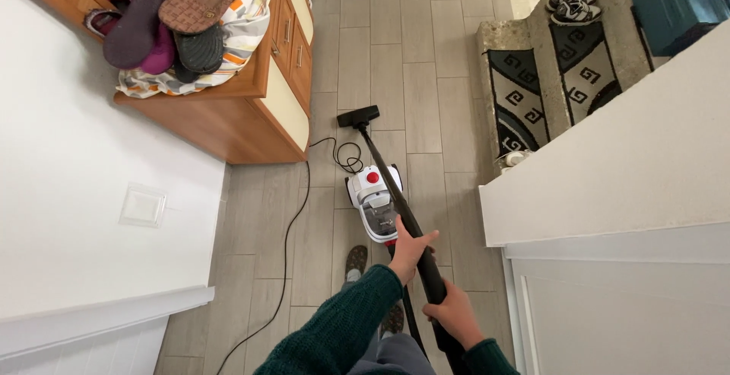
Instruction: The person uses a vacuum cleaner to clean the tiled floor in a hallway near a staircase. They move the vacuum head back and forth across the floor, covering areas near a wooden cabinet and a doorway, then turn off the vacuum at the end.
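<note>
Both my hands grip the black wand of a vacuum cleaner. My left hand is wrapped round the wand about midway, in a dark green sleeve. My right hand holds it lower down, near the handle end. The wand runs forward to a black floor nozzle lying on the grey plank floor. The white vacuum body with a red button sits on the floor just under the wand, in front of my slippered feet.
A black cord trails from the vacuum along the floor to the left. A wooden cabinet at the left carries several shoes on a patterned cloth. Carpeted stairs rise at the right, with sneakers on a step. White walls close in on both sides.
</note>
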